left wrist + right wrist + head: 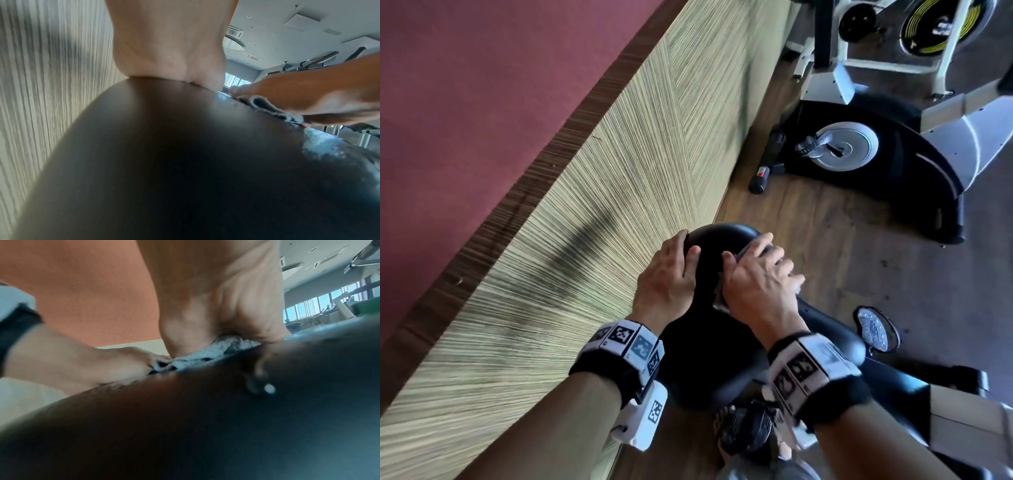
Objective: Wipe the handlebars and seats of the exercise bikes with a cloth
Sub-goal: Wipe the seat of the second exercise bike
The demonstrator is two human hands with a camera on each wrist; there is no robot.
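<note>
Wiping a seat (709, 240) beside the wall.
Right hand (756, 277) pressing cloth (207, 350) flat on seat top; left hand (667, 270) open, steadying seat's wall side. Best swept firmly, overlapping passes, out to seat edges.

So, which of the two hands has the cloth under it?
The right hand: it presses the cloth on the seat. The left hand rests bare on the seat.
</note>
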